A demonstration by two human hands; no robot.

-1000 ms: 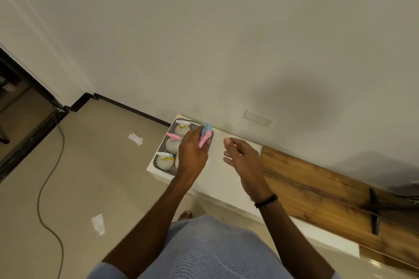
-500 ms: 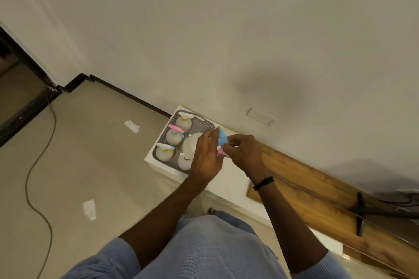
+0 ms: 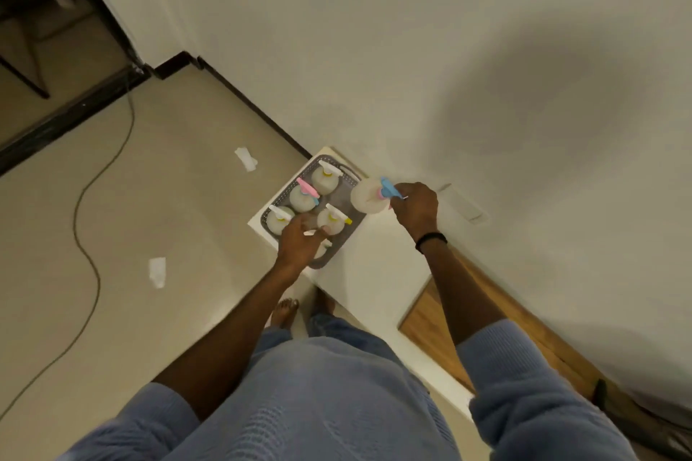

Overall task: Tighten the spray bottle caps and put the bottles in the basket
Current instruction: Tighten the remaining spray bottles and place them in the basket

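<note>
Plainly the right hand (image 3: 413, 208) grips a spray bottle (image 3: 369, 196) by its blue-and-pink trigger head. The white body is held just beside the far corner of the grey basket (image 3: 331, 260) on the white table (image 3: 374, 273). The left hand (image 3: 299, 243) is down among the bottles (image 3: 325, 180) standing in the basket, but blur hides whether it holds one. The bottle looks like light, smooth plastic. The neck under the head seems the surest hold, since the round body could slip.

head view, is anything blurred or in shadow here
Head view: the left hand over the basket is smeared by motion; the right hand and its bottle are sharper; a broad soft shadow lies on the wall.
</note>
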